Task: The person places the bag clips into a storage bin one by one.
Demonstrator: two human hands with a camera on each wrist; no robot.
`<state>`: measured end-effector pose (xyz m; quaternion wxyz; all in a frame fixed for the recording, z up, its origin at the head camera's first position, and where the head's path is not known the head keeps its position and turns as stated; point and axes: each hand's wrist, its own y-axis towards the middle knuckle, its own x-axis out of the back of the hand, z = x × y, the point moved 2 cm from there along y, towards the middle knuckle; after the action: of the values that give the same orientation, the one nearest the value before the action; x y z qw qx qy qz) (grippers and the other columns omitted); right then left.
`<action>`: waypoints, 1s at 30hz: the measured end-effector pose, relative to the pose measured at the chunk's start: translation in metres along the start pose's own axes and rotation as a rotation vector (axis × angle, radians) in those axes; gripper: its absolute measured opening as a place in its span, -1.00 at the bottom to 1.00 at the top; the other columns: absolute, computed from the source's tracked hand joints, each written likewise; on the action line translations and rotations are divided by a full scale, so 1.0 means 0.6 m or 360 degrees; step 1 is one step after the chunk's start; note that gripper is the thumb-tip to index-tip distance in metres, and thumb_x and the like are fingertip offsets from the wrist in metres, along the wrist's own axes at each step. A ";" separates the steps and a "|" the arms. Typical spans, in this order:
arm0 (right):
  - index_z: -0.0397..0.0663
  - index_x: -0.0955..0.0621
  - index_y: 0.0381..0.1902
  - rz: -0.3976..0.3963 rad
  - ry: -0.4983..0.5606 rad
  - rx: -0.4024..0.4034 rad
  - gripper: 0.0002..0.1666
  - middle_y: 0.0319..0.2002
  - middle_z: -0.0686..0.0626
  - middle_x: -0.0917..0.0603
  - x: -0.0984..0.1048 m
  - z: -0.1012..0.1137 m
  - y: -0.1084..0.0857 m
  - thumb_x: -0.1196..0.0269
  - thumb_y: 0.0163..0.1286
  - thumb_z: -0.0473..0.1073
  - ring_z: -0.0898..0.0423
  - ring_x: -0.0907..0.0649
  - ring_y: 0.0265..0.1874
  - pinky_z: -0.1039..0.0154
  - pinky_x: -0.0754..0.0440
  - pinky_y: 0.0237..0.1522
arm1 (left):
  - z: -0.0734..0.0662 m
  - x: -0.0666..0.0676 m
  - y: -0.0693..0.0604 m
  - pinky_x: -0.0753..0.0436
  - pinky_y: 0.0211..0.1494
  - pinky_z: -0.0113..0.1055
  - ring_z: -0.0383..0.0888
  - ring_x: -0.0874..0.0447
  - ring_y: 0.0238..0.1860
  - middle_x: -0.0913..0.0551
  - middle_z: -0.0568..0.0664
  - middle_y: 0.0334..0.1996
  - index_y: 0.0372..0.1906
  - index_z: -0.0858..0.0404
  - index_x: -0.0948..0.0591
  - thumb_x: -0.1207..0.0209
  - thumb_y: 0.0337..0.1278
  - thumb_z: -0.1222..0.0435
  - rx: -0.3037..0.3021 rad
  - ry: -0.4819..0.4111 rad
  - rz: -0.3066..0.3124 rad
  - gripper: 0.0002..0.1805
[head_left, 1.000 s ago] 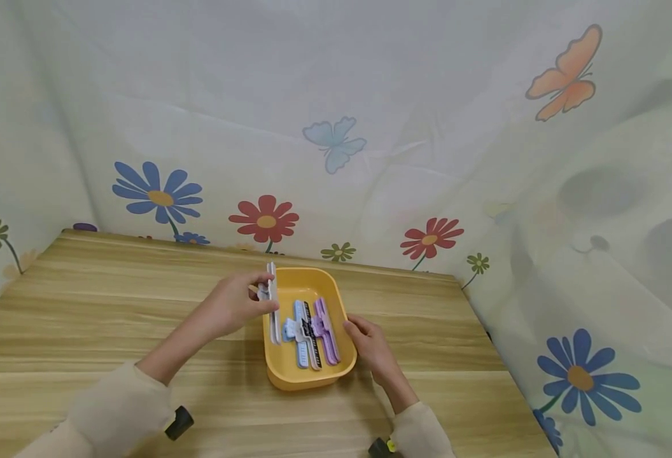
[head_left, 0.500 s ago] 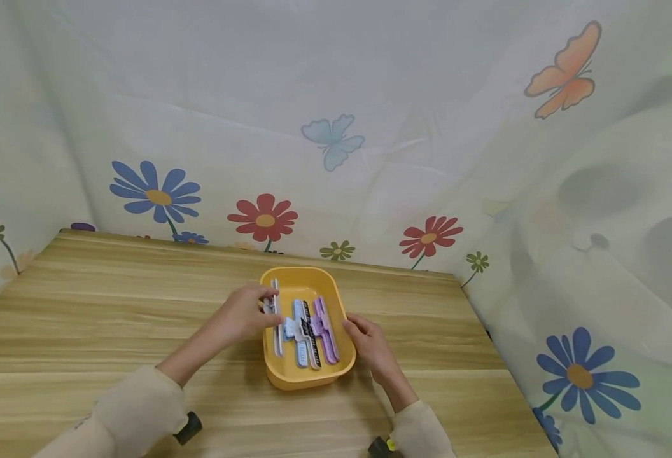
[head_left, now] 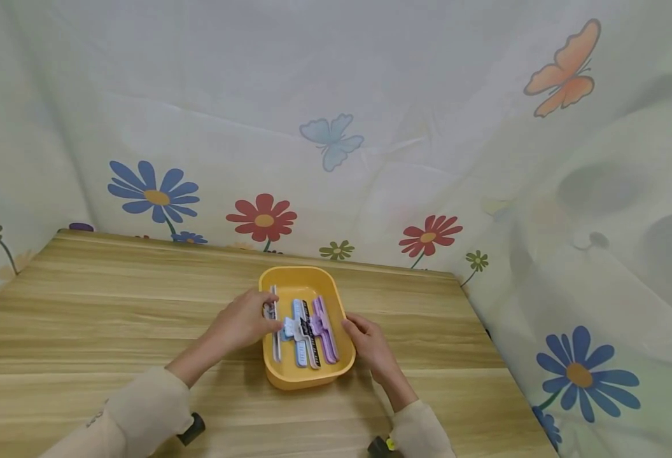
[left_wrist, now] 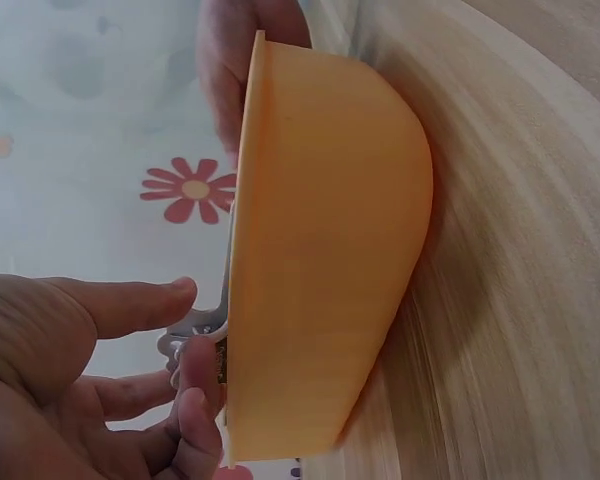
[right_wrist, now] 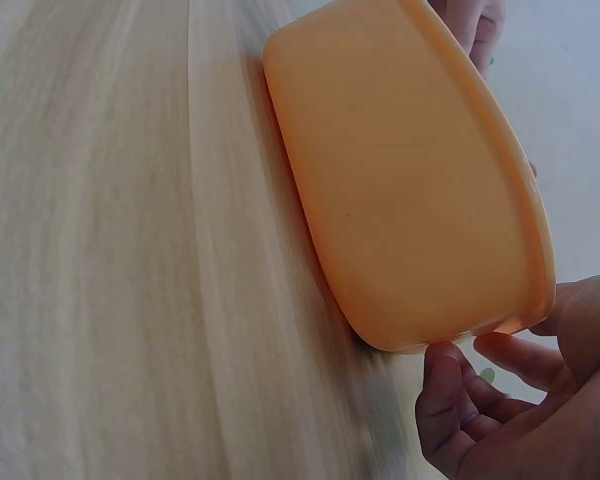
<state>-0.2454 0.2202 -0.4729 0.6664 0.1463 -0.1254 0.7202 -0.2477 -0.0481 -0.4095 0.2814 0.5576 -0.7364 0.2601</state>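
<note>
A yellow plastic basin (head_left: 298, 280) stands on the wooden table. Inside it, a light blue clip (head_left: 301, 355), a black-patterned clip with a pale handle (head_left: 314, 356) and a purple clip (head_left: 329, 343) lie side by side. My left hand (head_left: 243, 322) reaches over the left rim and pinches a long white clip (head_left: 277, 346) low along that side of the basin. The left wrist view shows the thumb and fingers about the clip's handle (left_wrist: 197, 324). At the right rim my right hand (head_left: 373, 345) grips the basin, with fingertips (right_wrist: 442, 360) against its outer wall.
A patterned curtain (head_left: 336, 191) with flowers and butterflies hangs behind the table and along its sides. Dark wrist devices sit below the cuffs, such as the left one (head_left: 191, 429). The wooden tabletop (head_left: 112, 299) extends around the basin.
My left hand has lowered the white clip from above the left rim into the basin, moving slightly toward me. The right hand and the basin stay almost where they were.
</note>
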 end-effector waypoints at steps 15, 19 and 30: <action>-0.31 -0.58 0.31 0.0000 0.0005 0.0011 -0.51 0.15 -0.32 -0.67 0.000 -0.002 0.001 -0.13 0.63 -0.09 -0.17 -0.68 0.07 -0.06 -0.67 0.10 | 0.009 -0.011 -0.001 -0.57 0.21 0.21 0.18 -0.57 0.16 -0.53 0.30 0.22 0.29 0.39 -0.60 -0.43 0.23 0.21 -0.0055 0.0188 -0.0049 -0.41; -0.31 -0.58 0.31 0.0002 0.0001 0.0014 -0.51 0.15 -0.31 -0.67 -0.001 -0.002 0.000 -0.12 0.63 -0.09 -0.16 -0.69 0.06 -0.04 -0.68 0.09 | 0.012 -0.012 -0.002 -0.57 0.20 0.25 0.24 -0.57 0.19 -0.52 0.33 0.24 0.28 0.37 -0.62 -0.43 0.22 0.24 -0.0078 0.0207 -0.0091 -0.44; -0.32 -0.58 0.31 -0.0004 -0.0001 0.0011 -0.52 0.16 -0.33 -0.66 0.000 0.001 -0.003 -0.13 0.63 -0.11 -0.18 -0.68 0.07 -0.08 -0.67 0.11 | 0.022 -0.006 -0.013 -0.54 0.26 0.26 0.28 -0.51 0.29 -0.50 0.37 0.30 0.25 0.41 -0.62 -0.33 0.33 0.26 -0.0106 0.0174 -0.0186 -0.53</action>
<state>-0.2436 0.2201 -0.4722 0.6667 0.1489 -0.1228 0.7199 -0.2407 -0.0568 -0.4211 0.3543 0.5748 -0.6945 0.2486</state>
